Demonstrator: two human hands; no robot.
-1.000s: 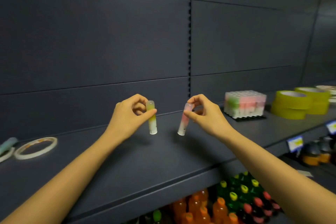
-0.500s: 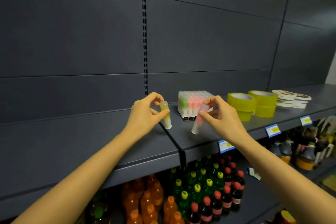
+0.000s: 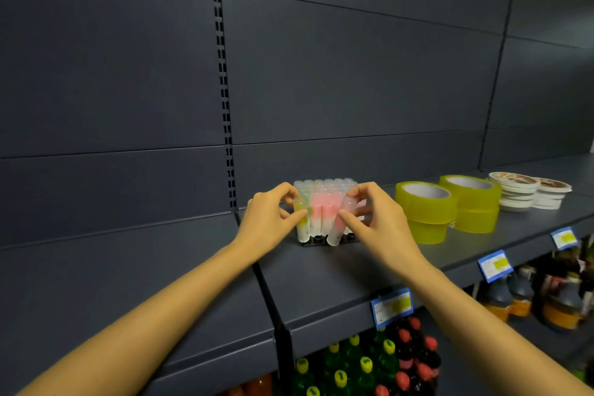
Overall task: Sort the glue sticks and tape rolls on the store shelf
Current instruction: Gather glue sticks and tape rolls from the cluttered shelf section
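My left hand [image 3: 268, 223] pinches a yellow-and-white glue stick [image 3: 302, 224], held upright at the front left corner of a block of glue sticks [image 3: 324, 199] standing in a black tray [image 3: 316, 241]. My right hand [image 3: 374, 222] pinches a pink-and-white glue stick [image 3: 339, 227], tilted, with its lower end at the tray's front edge. Right of the block stand two stacks of yellow tape rolls [image 3: 426, 210], [image 3: 472, 206]. Further right lie flat white tape rolls [image 3: 516, 193] in stacks.
The dark grey shelf [image 3: 321, 270] carries blue price tags [image 3: 392, 307] on its front edge. Below it stand rows of drink bottles [image 3: 369, 363] with coloured caps. A slotted upright [image 3: 221, 80] divides the back panel. The shelf section to the left is bare.
Both hands have carried their glue sticks to the right and forward, up to the front of the block in the tray. The view has turned right with them.
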